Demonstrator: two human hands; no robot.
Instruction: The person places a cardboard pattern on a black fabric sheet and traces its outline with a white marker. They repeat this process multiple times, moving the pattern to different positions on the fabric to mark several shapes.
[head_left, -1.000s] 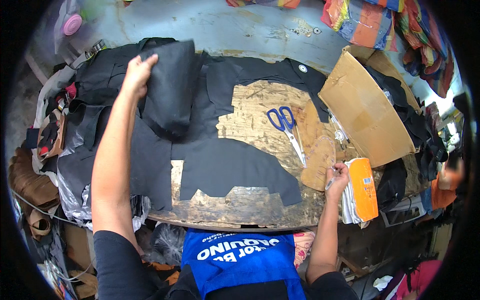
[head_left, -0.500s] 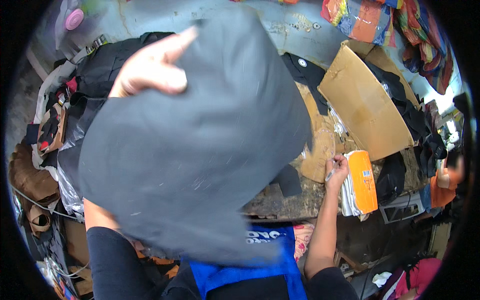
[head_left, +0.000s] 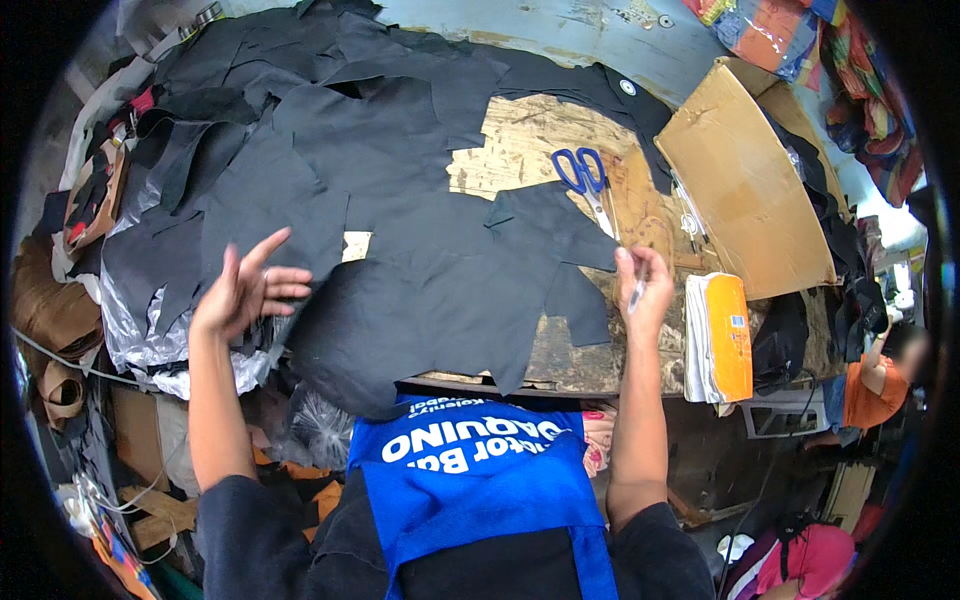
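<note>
A dark grey, leather-like sheet point(head_left: 430, 310) lies across the front of the worktable, its near edge hanging over the side. Just left of it, my left hand point(head_left: 250, 292) is raised with fingers spread and nothing in it. My right hand point(head_left: 648, 280) is at the sheet's right tip, closed round a slim pale pen point(head_left: 637, 294); whether it also pinches the sheet I cannot tell. Beyond that hand lie blue-handled scissors point(head_left: 582, 172), blades toward me and partly over a brown piece point(head_left: 640, 200) on the wood.
More dark sheets point(head_left: 300, 60) cover the table's left and back. An open cardboard box point(head_left: 745, 185) stands at the right, behind an orange-covered stack of paper point(head_left: 728, 335). Crumpled clear plastic point(head_left: 150, 340) hangs at the left edge. A person in orange point(head_left: 868, 390) is far right.
The sheet that my left hand held up has come down onto the table, and that hand has let go and opened. The scissors have come into sight. My right hand has shifted slightly.
</note>
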